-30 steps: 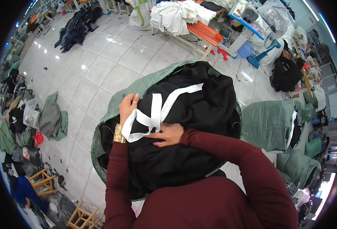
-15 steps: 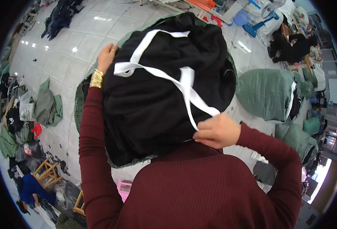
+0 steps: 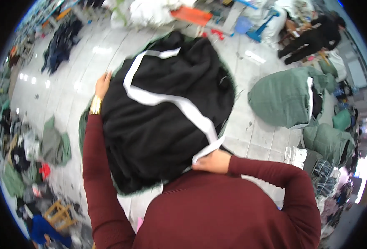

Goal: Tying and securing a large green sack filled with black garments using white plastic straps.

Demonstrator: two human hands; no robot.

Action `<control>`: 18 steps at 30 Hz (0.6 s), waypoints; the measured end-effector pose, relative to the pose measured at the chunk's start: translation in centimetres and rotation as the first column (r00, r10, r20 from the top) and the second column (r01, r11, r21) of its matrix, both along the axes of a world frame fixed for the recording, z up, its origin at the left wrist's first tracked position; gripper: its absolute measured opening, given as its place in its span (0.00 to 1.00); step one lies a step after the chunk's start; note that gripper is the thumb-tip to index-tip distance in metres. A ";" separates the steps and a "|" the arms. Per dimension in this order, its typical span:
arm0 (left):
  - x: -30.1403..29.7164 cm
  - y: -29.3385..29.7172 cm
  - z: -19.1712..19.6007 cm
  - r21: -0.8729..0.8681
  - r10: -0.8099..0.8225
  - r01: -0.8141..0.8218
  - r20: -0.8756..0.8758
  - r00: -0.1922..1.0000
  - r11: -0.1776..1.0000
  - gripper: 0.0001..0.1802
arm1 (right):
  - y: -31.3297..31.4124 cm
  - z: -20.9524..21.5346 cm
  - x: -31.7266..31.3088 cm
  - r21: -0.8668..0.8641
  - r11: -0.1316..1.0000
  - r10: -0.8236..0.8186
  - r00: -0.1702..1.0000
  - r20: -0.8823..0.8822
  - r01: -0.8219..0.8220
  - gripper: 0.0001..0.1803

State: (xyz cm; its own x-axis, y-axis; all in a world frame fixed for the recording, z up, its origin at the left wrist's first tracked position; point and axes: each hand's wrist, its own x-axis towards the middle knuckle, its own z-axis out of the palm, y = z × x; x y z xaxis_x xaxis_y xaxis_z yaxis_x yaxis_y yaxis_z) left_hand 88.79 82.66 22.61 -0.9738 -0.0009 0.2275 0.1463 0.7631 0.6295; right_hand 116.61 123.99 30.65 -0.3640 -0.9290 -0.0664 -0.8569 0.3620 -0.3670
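R hand (image 3: 211, 161) pinches white strap (image 3: 167, 99) end; L hand (image 3: 103, 84), fingers hidden, steadies black bundle (image 3: 158, 124); strap may slip off w/ uneven pull.

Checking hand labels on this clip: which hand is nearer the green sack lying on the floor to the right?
Right. The right hand pinches the white strap at the bundle's near edge, facing the green sack; the left hand is at the bundle's far-left rim.
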 end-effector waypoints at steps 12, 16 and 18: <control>0.8 -1.5 -0.9 0.145 -0.006 0.002 0.025 1.000 0.989 0.24 | -2.6 -2.8 0.5 -0.025 0.999 -0.032 0.986 0.165 0.037 0.07; 0.1 -2.0 -1.1 0.183 -0.022 0.025 -0.018 1.000 0.983 0.24 | -1.2 -0.5 1.3 -0.118 0.993 0.052 0.984 0.171 -0.032 0.06; -0.4 -1.5 -1.2 0.198 -0.041 0.049 -0.042 0.998 0.979 0.24 | -1.9 1.5 0.5 -0.254 0.962 -0.053 0.985 0.165 0.095 0.10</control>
